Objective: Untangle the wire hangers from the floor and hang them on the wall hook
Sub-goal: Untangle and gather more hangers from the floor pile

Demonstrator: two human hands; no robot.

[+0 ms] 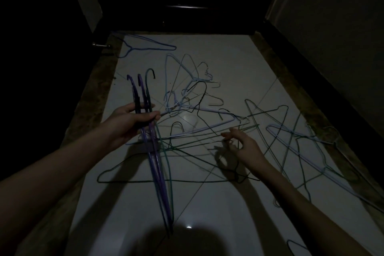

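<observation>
Gathering freed hangers into one bundle, judging by the left hand: fingers curled round the necks of three wire hangers, two purple and one teal, hooks pointing up and away, bodies hanging down toward the camera. Held by the necks, probably, so that the hooks stay lined up and ready to slip over a wall hook together, and so that the triangular bodies dangle clear of the pile below.

Reaching with the right hand low over the tangle, fingers loosely spread and slightly bent, thumb and forefinger near a thin wire but holding nothing that can be made out; too dim to tell whether a fingertip touches wire. Kept free, apparently, to pick out the next hanger while the other hand stores what is already loose.

Lying on the pale tiled floor: the tangled heap of wire hangers in the middle, pale blue, white and dark ones crossed through one another; a dark green hanger flat in the near foreground under the held bundle; another crossed cluster at the right edge, near the dark skirting. Off by itself at the far left, a blue hanger, well apart from the heap.

No wall hook visible anywhere; surroundings too dark to make out. Most of the work still ahead, by the look of it: three in hand, many still interlocked. Likely snag for the next pull: hooks caught through neighbouring triangles, dragging the whole heap along.
</observation>
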